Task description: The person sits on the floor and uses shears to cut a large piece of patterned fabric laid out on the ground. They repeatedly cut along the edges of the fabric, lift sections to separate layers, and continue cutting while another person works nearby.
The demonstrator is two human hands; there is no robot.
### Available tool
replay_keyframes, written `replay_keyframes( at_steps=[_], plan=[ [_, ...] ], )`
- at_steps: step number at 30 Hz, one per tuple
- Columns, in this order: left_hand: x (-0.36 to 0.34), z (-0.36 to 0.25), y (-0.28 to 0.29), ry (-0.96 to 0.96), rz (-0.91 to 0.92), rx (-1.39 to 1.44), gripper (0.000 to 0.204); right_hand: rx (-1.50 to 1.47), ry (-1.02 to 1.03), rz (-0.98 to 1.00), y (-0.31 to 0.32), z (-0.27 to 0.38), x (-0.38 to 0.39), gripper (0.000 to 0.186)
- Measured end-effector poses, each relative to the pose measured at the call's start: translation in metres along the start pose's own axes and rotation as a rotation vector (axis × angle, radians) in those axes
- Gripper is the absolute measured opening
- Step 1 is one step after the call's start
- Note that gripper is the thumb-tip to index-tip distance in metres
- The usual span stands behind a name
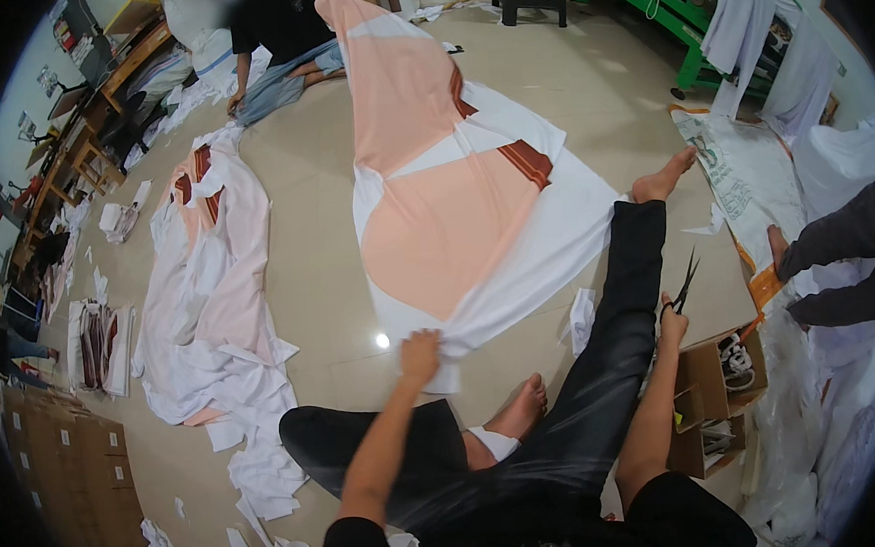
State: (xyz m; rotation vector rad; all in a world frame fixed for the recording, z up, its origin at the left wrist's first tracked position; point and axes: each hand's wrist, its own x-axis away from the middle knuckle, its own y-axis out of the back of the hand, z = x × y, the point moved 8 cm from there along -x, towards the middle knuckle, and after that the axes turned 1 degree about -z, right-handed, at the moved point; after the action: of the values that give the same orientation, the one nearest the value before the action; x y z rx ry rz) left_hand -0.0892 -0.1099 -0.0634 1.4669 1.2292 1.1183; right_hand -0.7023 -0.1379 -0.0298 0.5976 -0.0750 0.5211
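A large sheet of white fabric printed with peach panels and dark red striped bands spreads over the floor ahead of me, its far end raised off the floor. My left hand is closed on its near corner, by my bent knee. Out to the right, beside my stretched leg, my right hand grips a pair of black scissors by the handles. The blades point up and away from the fabric and look slightly apart. A small white scrap lies between the fabric and my leg.
A heap of white and peach fabric lies to the left, near a folded stack and cardboard boxes. A co-worker sits at the far side. Open boxes stand right; another person's legs are beyond.
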Motion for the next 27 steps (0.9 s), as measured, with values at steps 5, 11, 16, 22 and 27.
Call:
replay_keyframes(
  at_steps=[5, 11, 16, 22, 27],
  plan=[
    [0.064, 0.239, 0.059, 0.264, -0.020, -0.209, 0.035, 0.024, -0.116, -0.020, -0.016, -0.035, -0.012, 0.073],
    [0.116, 0.314, 0.144, 0.684, -0.517, -0.573, 0.048, 0.195, -0.156, -0.013, -0.018, -0.041, -0.017, 0.067],
    [0.038, 0.096, 0.078, 0.277, -0.361, 0.226, 0.056, 0.394, -0.038, -0.014, -0.022, -0.040, -0.043, 0.064],
    [0.033, -0.027, 0.025, 0.265, -0.084, 0.061, 0.036, 0.409, 0.000, 0.025, -0.014, -0.051, -0.077, 0.060],
    [0.065, 0.026, 0.064, 0.483, -0.217, 0.716, 0.013, 0.285, 0.491, -0.058, -0.014, 0.037, -0.014, 0.049]
  ],
)
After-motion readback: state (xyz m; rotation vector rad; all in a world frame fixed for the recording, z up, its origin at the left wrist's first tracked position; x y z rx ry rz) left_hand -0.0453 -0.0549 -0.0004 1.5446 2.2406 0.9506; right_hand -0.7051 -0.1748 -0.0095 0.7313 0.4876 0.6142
